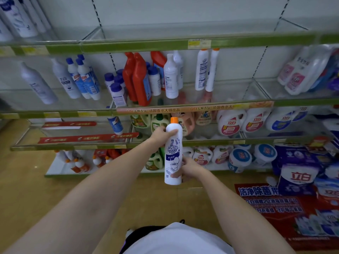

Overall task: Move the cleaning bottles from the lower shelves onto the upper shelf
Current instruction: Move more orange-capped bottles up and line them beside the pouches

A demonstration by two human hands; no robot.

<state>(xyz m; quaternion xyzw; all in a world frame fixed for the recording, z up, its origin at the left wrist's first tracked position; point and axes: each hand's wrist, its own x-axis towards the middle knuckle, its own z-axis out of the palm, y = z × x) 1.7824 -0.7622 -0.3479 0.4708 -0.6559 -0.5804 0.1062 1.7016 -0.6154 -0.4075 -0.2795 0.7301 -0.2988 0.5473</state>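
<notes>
Shop aisle, yellowish floor (pixel 27 180), and white shelving with green-edged glass-fronted tiers fills your view. Top tier, the upper shelf (pixel 165 45), carries only a few white bottles (pixel 16 17) at its far left; the stretch straight ahead of you is bare. One tier down, the middle shelf (pixel 183 105) is crowded: white bottles with blue caps (pixel 82 77), red bottles (pixel 137 77), more white ones, and two tall white bottles with orange caps (pixel 206 69) standing upright side by side. Lower tiers hold green detergent jugs (pixel 159 123) and white jugs with red labels (pixel 231 122); the bottom shelf, at left, has small orange-capped bottles (pixel 78 162). Stacked packs (pixel 297 173) sit on the floor to your right, beside a red floor poster (pixel 275 208). Your two bare arms reach forward, meeting on one white Mr Muscle bottle (pixel 173 153) with an orange cap, held upright in the air in front of the lower shelves, below the middle shelf's edge. Your left hand (pixel 160 134) grips it round the shoulder, just under the cap, thumb across the front. Your right hand (pixel 189 168) grips the lower body from the right, fingers curled round behind the base.
</notes>
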